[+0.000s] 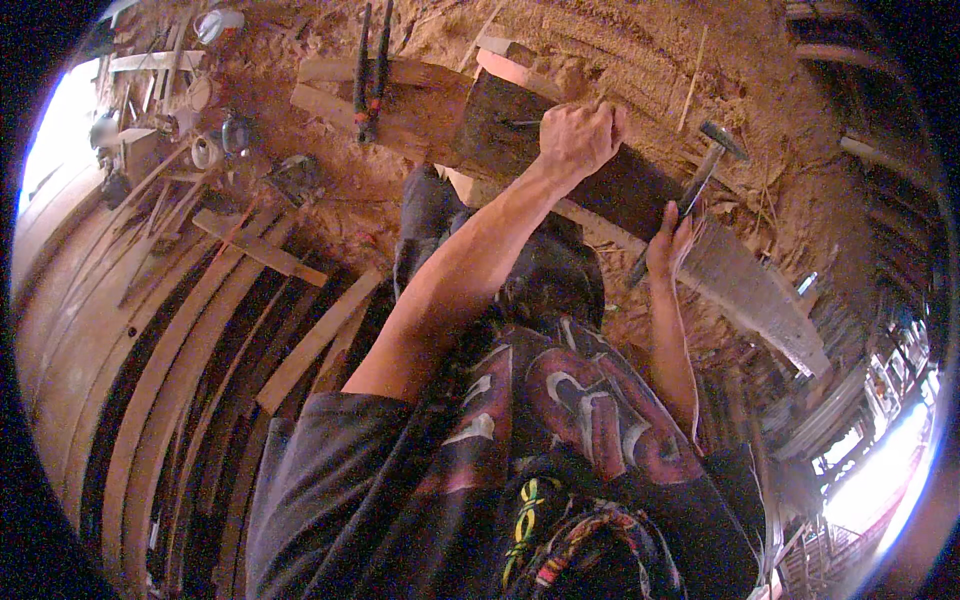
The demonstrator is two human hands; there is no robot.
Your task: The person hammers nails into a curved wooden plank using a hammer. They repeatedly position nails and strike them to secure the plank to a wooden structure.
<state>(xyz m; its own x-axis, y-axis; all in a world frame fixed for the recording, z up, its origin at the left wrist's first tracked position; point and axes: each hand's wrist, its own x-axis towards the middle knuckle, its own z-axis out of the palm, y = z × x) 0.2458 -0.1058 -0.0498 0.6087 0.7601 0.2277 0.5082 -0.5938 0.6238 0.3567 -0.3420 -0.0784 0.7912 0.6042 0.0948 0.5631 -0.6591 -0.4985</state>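
A long wooden plank (755,290) lies slantwise in front of me, with a dark stretch along its middle. Over that dark part my left hand (583,138) is closed in a fist. A thin, light sliver (522,123) shows beside the fist; whether it is in the fingers I cannot tell. My right hand (672,242) is wrapped round the handle of a hammer (722,140), close to the plank's near edge. The hammer's head points up and away, apart from the left hand.
Long-handled pincers (370,85) lie on another board at the far left. Behind the plank spreads sawdust-covered ground (640,50). Several long boards (165,400) are stacked to my left, with a short wooden batten (260,247) across them. A kettle-like vessel (207,152) stands beyond.
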